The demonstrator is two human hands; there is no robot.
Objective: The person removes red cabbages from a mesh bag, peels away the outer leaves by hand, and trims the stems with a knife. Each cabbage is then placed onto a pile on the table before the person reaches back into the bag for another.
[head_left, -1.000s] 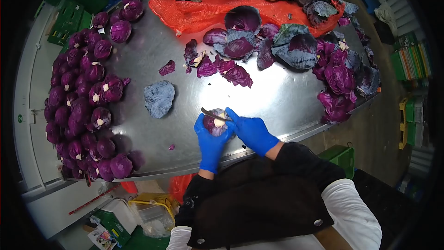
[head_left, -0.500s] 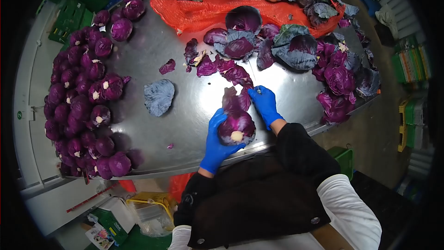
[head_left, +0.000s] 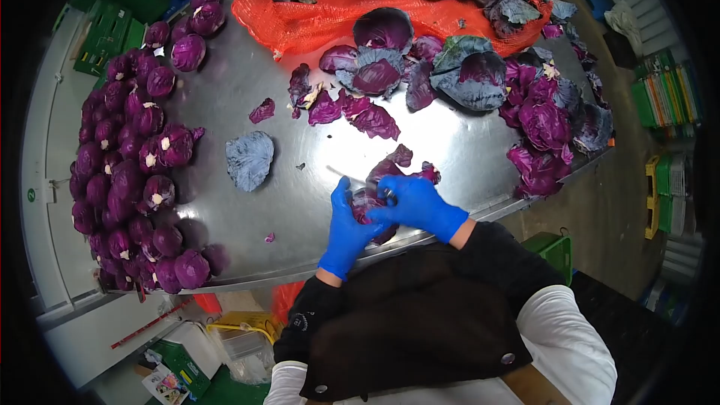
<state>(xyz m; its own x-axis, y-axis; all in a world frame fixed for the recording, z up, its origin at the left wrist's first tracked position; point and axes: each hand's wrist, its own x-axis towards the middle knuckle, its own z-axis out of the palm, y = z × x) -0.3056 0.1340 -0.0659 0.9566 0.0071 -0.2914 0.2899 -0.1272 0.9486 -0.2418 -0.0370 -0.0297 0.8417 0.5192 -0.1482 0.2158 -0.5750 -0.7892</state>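
A red cabbage (head_left: 361, 202) sits low over the near edge of the steel table, mostly covered by my gloved hands. My left hand (head_left: 348, 232), in a blue glove, is wrapped round its left side. Across its top lies my right hand (head_left: 421, 206), also blue-gloved, with curled fingers. A small dark, shiny item shows at those fingers, too blurred to name. Just beyond the hands lie loose purple leaves (head_left: 401, 156). More torn leaves (head_left: 375, 121) are scattered farther up the table.
Trimmed red cabbages (head_left: 127, 172) are heaped along the left side of the table (head_left: 300, 210). A red net bag (head_left: 330, 30) with cabbages lies at the back. Leafy cabbages (head_left: 546, 124) crowd the right side. One bluish outer leaf (head_left: 250, 160) rests left of centre.
My right hand has moved left and down from the loose leaves onto the cabbage. The cabbage's pale stem end is now out of sight. Leaves have come down beside the hands.
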